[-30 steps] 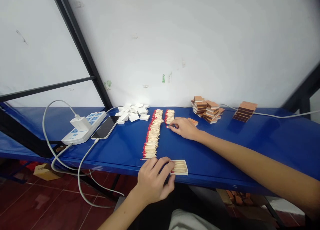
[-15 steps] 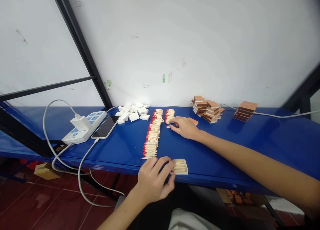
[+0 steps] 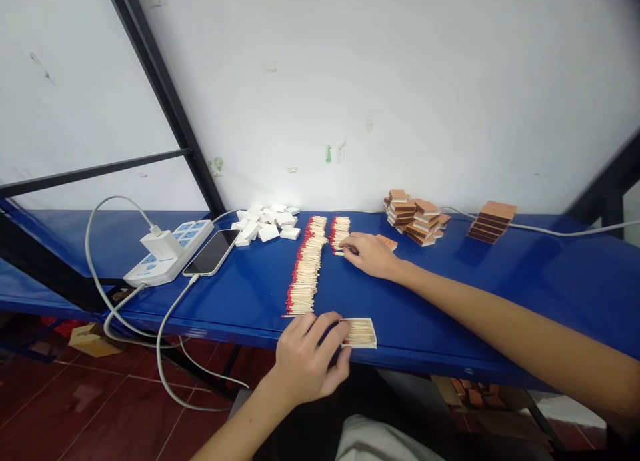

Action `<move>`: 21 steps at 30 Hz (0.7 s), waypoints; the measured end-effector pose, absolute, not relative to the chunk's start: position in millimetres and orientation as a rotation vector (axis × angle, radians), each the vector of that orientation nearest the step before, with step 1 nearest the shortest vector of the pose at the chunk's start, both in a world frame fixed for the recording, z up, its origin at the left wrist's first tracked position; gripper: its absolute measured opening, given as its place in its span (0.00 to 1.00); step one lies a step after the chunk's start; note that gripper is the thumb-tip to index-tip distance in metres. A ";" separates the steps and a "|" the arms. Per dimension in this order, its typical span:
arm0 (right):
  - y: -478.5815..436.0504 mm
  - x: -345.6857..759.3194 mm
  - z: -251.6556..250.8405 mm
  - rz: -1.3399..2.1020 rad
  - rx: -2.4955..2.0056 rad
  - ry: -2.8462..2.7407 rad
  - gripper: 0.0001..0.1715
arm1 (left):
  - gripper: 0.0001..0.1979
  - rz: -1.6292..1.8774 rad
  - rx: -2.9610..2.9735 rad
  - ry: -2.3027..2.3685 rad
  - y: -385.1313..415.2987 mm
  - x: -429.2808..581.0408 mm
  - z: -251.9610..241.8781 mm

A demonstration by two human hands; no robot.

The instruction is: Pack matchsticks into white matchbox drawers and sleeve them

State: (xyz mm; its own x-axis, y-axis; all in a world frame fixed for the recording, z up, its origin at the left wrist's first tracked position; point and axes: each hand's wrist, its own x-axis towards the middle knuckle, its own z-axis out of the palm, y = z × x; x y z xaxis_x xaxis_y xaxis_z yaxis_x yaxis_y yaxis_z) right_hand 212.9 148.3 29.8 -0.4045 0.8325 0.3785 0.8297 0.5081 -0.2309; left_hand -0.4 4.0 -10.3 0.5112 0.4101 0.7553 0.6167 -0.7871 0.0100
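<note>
Two rows of red-tipped matches lie on the blue table (image 3: pixel 500 274): a long row (image 3: pixel 306 267) and a short row (image 3: pixel 340 231) beside it. My right hand (image 3: pixel 367 254) reaches to the near end of the short row, its fingertips pinching a single match (image 3: pixel 339 251) against the table. My left hand (image 3: pixel 310 357) rests at the table's front edge, fingers curled on an open matchbox tray (image 3: pixel 360 333) filled with matches. A flat orange box sleeve (image 3: pixel 387 241) lies just behind my right hand.
Stacks of orange matchbox sleeves (image 3: pixel 415 221) and another stack (image 3: pixel 493 222) stand at the back right. A heap of white trays (image 3: pixel 267 225) lies back centre. A phone (image 3: pixel 211 253), power strip (image 3: pixel 165 254) and cables occupy the left. A black metal frame (image 3: pixel 165 94) crosses the wall.
My right hand has slid a little toward the near end of the short row of matches. The left hand stays on the tray.
</note>
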 end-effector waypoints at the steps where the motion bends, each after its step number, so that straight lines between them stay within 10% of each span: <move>1: 148.7 213.1 29.4 0.002 -1.362 -2.310 0.16 | 0.11 -1.144 -2.495 -0.868 4.0 -0.4 -10.3; 21: 149.9 213.6 29.2 0.029 -1.348 -2.306 0.15 | 0.11 -1.146 -2.498 -0.867 3.6 -0.4 -9.0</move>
State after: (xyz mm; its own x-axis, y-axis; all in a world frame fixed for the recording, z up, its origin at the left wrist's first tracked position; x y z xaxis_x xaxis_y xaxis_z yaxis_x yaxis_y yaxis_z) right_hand 213.6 149.9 29.2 -0.4097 0.8288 0.3812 0.8188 0.5183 -0.2469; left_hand -0.4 3.6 -9.0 0.5111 0.4105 0.7551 0.6146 -0.7888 0.0129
